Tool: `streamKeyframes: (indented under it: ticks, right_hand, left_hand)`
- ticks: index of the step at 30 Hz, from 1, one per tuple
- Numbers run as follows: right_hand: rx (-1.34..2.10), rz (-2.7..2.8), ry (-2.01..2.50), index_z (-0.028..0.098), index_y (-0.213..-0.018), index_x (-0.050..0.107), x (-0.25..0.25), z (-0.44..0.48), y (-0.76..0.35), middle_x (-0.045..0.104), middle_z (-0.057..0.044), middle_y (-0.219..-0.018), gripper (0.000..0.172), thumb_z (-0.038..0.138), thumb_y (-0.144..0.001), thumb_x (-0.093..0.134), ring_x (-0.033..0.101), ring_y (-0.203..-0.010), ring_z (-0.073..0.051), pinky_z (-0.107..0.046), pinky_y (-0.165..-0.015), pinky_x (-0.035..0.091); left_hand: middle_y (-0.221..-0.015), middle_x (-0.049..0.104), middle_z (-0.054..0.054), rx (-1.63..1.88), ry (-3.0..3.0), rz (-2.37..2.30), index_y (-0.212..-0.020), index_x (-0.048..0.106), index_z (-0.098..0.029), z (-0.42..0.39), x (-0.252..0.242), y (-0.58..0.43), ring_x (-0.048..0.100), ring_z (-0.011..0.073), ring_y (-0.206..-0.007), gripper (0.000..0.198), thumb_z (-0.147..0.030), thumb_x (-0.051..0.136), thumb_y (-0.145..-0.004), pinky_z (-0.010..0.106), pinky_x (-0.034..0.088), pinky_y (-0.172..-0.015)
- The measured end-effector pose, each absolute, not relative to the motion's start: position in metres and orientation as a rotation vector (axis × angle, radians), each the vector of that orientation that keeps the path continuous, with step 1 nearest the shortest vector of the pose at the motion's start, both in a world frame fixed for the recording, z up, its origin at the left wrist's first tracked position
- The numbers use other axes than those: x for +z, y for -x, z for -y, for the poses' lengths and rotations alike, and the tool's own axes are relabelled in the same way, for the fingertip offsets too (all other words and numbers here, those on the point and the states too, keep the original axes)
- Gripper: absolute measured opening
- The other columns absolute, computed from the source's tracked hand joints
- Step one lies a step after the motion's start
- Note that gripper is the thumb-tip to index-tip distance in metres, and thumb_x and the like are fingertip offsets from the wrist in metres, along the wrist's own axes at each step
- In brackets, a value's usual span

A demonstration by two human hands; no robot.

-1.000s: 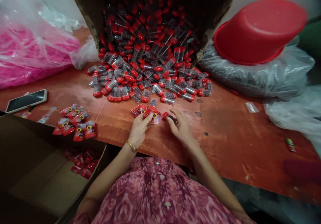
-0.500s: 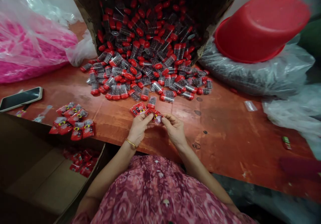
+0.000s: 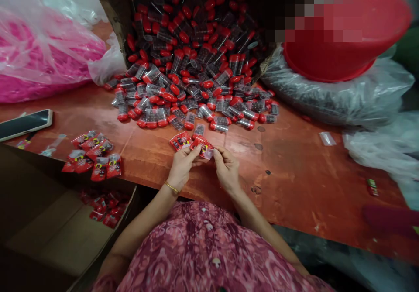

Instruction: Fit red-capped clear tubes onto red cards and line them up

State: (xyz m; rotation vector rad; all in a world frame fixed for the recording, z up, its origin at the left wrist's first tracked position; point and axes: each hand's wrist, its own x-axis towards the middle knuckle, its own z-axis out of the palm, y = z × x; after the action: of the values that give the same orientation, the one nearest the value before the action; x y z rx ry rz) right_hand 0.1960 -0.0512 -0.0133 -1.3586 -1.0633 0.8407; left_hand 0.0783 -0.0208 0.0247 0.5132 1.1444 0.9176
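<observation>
My left hand (image 3: 181, 168) and my right hand (image 3: 226, 167) meet near the table's front edge, both pinching a small red and clear packet (image 3: 205, 149). More red packets (image 3: 181, 141) lie just beyond my left fingers. Behind them a big heap of small clear tubes with red caps (image 3: 193, 87) spills out of a tipped brown container (image 3: 111, 17) onto the reddish wooden table (image 3: 294, 170). A pile of filled red packets (image 3: 93, 157) lies to the left.
An open cardboard box (image 3: 49, 235) with red packets inside stands below the table at left. A phone (image 3: 24, 124) lies at the left edge. Pink stuff in a clear bag (image 3: 42, 60) sits back left. A red basin (image 3: 347, 39) rests on grey plastic bags (image 3: 334, 95) at right.
My right hand left the table surface and came up to the left hand. Both now pinch the same packet, held slightly higher.
</observation>
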Motion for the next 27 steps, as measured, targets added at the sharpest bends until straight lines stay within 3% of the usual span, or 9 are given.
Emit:
streamKeyframes:
  ticks: [8, 11, 16, 21, 27]
  right_hand:
    - [0.882, 1.053, 1.287, 0.021, -0.100, 0.063, -0.019, 0.054, -0.190, 0.069, -0.002, -0.087, 0.024, 0.028, -0.077, 0.061, 0.064, -0.075, -0.014, -0.026, -0.067, 0.053]
    - [0.778, 1.160, 1.312, 0.022, -0.101, 0.064, -0.019, 0.055, -0.194, 0.070, -0.003, -0.092, 0.022, 0.027, -0.080, 0.058, 0.065, -0.076, -0.015, -0.026, -0.066, 0.053]
    - [0.532, 1.421, 1.353, 0.024, -0.103, 0.066, -0.022, 0.055, -0.203, 0.071, -0.004, -0.093, 0.022, 0.027, -0.086, 0.052, 0.065, -0.082, -0.017, -0.033, -0.077, 0.050]
    - [0.603, 1.402, 1.399, 0.023, -0.116, 0.058, -0.019, 0.050, -0.214, 0.069, -0.005, -0.095, 0.033, 0.033, -0.093, 0.036, 0.064, -0.080, -0.017, -0.033, -0.074, 0.050]
    - [0.255, 1.991, 1.785, 0.013, -0.115, 0.057, -0.022, 0.039, -0.245, 0.061, -0.018, -0.116, 0.049, 0.045, -0.078, 0.061, 0.054, -0.103, -0.032, -0.047, -0.086, 0.041]
  left_hand:
    - [-0.061, 0.068, 0.000, 0.923, -0.417, -1.118, -0.067, 0.064, -0.014, 0.020, 0.024, -0.079, 0.061, 0.0092, -0.052, 0.039, -0.042, 0.082, -0.047, 0.017, 0.046, -0.047]
    - [-0.061, 0.067, 0.000, 0.937, -0.485, -1.144, -0.064, 0.065, -0.014, 0.022, 0.025, -0.080, 0.061, 0.0095, -0.055, 0.038, -0.042, 0.082, -0.046, 0.018, 0.047, -0.049]
    - [-0.061, 0.066, 0.000, 0.971, -0.565, -1.167, -0.064, 0.066, -0.013, 0.026, 0.024, -0.083, 0.060, 0.0089, -0.054, 0.039, -0.043, 0.083, -0.044, 0.018, 0.047, -0.049]
    - [-0.060, 0.067, 0.000, 0.984, -0.438, -1.174, -0.067, 0.066, -0.014, 0.019, 0.024, -0.074, 0.061, 0.0094, -0.051, 0.041, -0.043, 0.083, -0.044, 0.018, 0.047, -0.048]
    - [-0.064, 0.069, 0.000, 1.048, -0.420, -1.216, -0.074, 0.068, -0.014, 0.008, 0.022, -0.056, 0.061, 0.0095, -0.054, 0.042, -0.040, 0.083, -0.047, 0.017, 0.046, -0.048]
